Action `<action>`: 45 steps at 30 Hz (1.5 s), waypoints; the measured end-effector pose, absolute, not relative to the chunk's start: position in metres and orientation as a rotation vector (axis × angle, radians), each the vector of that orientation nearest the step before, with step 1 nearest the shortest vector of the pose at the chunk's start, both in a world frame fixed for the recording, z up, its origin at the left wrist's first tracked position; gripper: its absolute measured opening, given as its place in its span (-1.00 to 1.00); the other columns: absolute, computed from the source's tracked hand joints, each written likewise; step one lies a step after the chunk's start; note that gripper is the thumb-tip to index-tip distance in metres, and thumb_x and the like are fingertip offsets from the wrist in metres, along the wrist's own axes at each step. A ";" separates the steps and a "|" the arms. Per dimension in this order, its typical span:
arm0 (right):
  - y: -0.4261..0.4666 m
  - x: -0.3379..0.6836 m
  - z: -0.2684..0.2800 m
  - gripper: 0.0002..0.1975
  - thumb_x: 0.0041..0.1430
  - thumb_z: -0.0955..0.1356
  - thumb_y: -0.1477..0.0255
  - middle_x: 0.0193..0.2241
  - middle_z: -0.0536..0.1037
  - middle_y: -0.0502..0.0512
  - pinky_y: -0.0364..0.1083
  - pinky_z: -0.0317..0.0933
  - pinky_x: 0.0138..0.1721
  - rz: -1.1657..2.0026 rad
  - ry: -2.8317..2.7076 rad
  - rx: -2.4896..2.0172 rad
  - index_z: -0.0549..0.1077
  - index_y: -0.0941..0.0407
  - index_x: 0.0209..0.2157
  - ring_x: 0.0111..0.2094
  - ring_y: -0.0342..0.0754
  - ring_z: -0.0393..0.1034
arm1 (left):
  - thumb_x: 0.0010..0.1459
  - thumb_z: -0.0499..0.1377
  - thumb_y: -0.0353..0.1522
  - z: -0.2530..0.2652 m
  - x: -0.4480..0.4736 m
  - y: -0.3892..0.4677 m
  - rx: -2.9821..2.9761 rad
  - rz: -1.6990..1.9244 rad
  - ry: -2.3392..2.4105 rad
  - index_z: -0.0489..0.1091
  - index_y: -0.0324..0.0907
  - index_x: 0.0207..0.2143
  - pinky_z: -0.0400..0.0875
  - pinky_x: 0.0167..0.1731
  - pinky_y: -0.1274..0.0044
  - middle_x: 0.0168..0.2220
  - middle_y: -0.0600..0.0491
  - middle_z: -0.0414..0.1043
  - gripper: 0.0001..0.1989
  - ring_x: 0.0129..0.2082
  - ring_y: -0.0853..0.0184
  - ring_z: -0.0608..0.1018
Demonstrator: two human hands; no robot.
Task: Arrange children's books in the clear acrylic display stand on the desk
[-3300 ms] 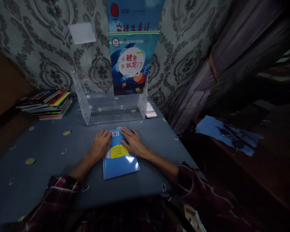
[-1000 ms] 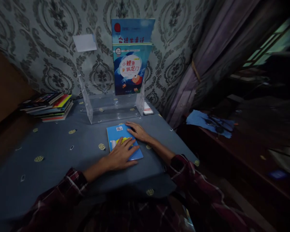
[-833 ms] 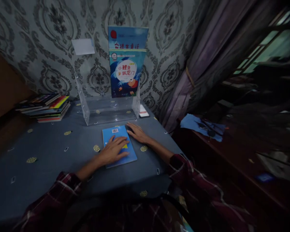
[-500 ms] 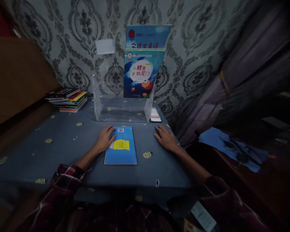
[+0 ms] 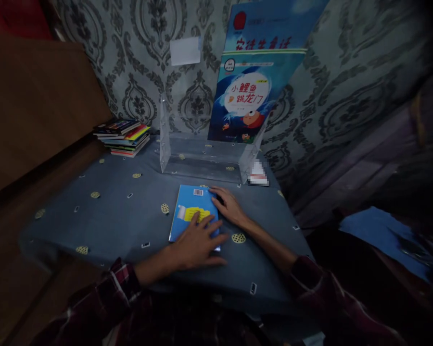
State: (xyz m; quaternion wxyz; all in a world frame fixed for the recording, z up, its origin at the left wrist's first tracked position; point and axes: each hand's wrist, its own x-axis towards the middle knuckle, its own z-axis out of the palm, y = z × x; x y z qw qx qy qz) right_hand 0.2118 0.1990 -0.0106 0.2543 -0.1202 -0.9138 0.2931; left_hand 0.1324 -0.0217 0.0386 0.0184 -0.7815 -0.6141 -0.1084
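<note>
A thin blue book [image 5: 188, 194] lies flat on the table, its barcode and yellow text patch facing up. My left hand [image 5: 198, 240] is over its lower right part with the fingers spread, hiding that corner. Whether the palm presses on the cover I cannot tell. At the upper right edge of the book, my right hand [image 5: 231, 206] rests with fingers and thumb apart, the tips touching or close to the edge. Behind the book stands a clear acrylic rack [image 5: 202, 166]. At its right end a blue picture book [image 5: 243, 101] stands upright before a taller blue book [image 5: 270, 24].
A pile of books [image 5: 124, 137] lies at the back left of the cloth-covered table [image 5: 130, 226]. A small white blurred item [image 5: 259, 175] is beside the rack's right end. A white card [image 5: 185, 51] is on or before the patterned wall. A curtain [image 5: 375, 139] hangs at right.
My left hand has moved from the book's left edge to its lower right part. My right hand has come leftward to the book's right edge. The view has shifted and tilted.
</note>
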 end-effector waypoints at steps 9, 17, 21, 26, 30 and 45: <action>0.184 0.243 0.003 -0.64 0.33 0.33 0.27 -0.05 0.55 0.25 0.19 0.36 0.08 0.681 -2.448 -0.429 0.54 0.09 0.07 0.00 0.17 0.45 | 0.37 0.09 -0.01 0.039 0.086 -0.029 -2.749 -0.311 -1.531 0.42 -0.10 0.14 -0.05 0.37 -0.02 0.28 -0.06 0.40 -0.52 0.36 0.04 0.30; 0.164 0.254 0.009 -0.76 0.35 0.30 0.37 -0.20 0.56 0.23 0.16 0.35 -0.02 0.473 -2.421 -0.596 0.62 0.11 -0.16 -0.11 0.14 0.43 | 0.41 0.08 -0.20 0.067 0.067 -0.032 -2.849 -0.717 -1.748 0.51 -0.12 -0.16 0.29 0.23 0.27 0.02 -0.02 0.60 -0.74 0.14 0.20 0.53; 0.162 0.215 0.015 -0.71 0.36 0.29 0.45 0.11 0.54 0.25 0.22 0.28 0.15 0.462 -2.519 -0.355 0.57 0.07 0.01 0.14 0.16 0.39 | 0.42 0.03 -0.30 0.059 0.064 -0.012 -2.570 -0.837 -1.913 0.47 -0.17 -0.13 0.43 0.04 0.33 -0.06 -0.08 0.57 -0.76 -0.04 0.21 0.57; 0.181 0.172 0.012 -0.56 0.37 0.25 0.52 0.23 0.49 0.19 0.17 0.20 0.30 0.657 -2.698 -0.124 0.43 0.05 0.22 0.28 0.04 0.33 | 0.38 0.04 -0.35 0.043 0.060 0.000 -2.393 -0.771 -1.969 0.45 -0.15 -0.12 0.41 0.06 0.25 -0.06 -0.09 0.55 -0.81 -0.01 0.16 0.54; 0.202 0.161 0.008 -0.55 0.41 0.22 0.46 0.31 0.40 0.24 0.20 0.15 0.34 0.702 -2.734 -0.181 0.38 0.11 0.27 0.34 0.07 0.27 | 0.40 0.02 -0.34 0.041 0.061 -0.004 -2.369 -0.750 -1.962 0.43 -0.13 -0.07 0.37 0.14 0.21 0.04 -0.09 0.53 -0.79 0.05 0.16 0.53; 0.190 0.215 0.003 -0.53 0.48 0.10 0.40 0.29 0.42 0.23 0.22 0.10 0.34 0.586 -2.645 -0.427 0.32 0.10 0.31 0.34 0.09 0.24 | 0.42 -0.02 -0.33 0.039 0.060 -0.004 -2.376 -0.778 -1.913 0.44 -0.16 -0.07 0.39 0.10 0.23 0.02 -0.13 0.53 -0.75 0.05 0.14 0.53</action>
